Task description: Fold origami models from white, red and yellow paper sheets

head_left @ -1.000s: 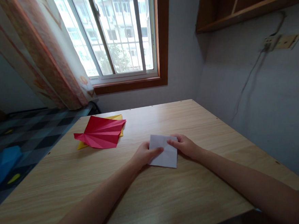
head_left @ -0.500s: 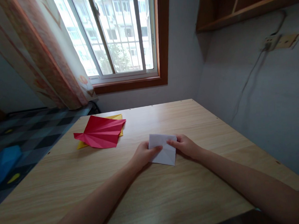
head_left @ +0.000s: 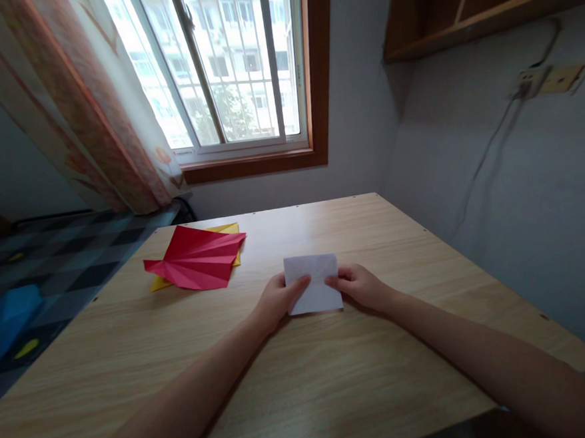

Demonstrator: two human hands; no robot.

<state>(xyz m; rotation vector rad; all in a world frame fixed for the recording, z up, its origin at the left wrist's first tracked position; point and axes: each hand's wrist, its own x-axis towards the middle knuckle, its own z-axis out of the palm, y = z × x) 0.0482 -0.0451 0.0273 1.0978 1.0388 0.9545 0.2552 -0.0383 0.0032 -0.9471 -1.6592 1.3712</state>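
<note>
A small white sheet of folded paper [head_left: 314,299], nearly square, is held between my two hands just above the wooden table [head_left: 304,378]. My left hand [head_left: 280,297] grips its left edge, the thumb lying across the front face. On the opposite edge, my right hand [head_left: 358,284] pinches the paper with its thumb on top. The fingers behind the sheet are hidden. Farther off to the left, creased red paper [head_left: 199,255] rests over yellow paper [head_left: 230,230] on the tabletop; neither hand touches them.
Left of the table is a bed with a checked cover [head_left: 103,232], and a blue item [head_left: 11,319] lies on it. A window [head_left: 232,70] with a curtain [head_left: 99,112] stands beyond. At right, a wall shelf [head_left: 489,18] hangs above a socket with a cable [head_left: 488,145].
Both hands have turned the white paper from a tilt to nearly straight and shifted it slightly left and up. The red and yellow papers have stayed in place.
</note>
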